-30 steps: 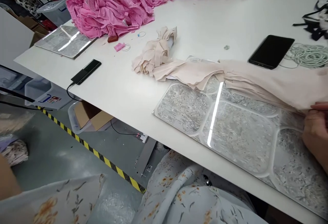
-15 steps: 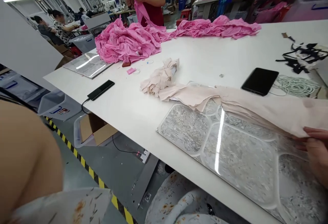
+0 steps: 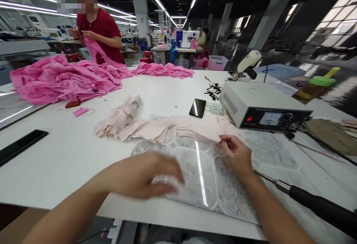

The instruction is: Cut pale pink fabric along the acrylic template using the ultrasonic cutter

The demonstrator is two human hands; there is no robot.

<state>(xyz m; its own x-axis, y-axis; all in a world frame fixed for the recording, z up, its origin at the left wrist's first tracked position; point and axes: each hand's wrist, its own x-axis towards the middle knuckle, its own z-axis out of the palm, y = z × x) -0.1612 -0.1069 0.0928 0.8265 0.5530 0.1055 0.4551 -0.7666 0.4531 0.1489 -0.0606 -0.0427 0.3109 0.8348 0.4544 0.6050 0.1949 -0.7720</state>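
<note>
A strip of layered beige fabric [image 3: 192,127] stretches across a clear patterned plastic mat [image 3: 192,162], its left end bunched up. My right hand [image 3: 237,154] pinches the fabric's near edge at the right end. Closer to me, my left hand [image 3: 147,175] hovers over the mat's left part, smeared by motion. Its fingers are curved, with a gap between them and the thumb, and nothing shows in it. Beside my right forearm lies a tool with a metal shaft and black handle [image 3: 315,203].
At right stands a grey box with a dial [image 3: 270,104]. A small black phone [image 3: 198,108] and a coiled pale cord [image 3: 214,108] lie behind the fabric. Pink fabric [image 3: 69,78] is heaped at the far left, where a person in red [image 3: 97,32] holds part of it.
My view has swung right and up, bringing in the grey box and the black-handled tool. My left hand has come in over the mat. My right hand stays at the beige fabric's edge.
</note>
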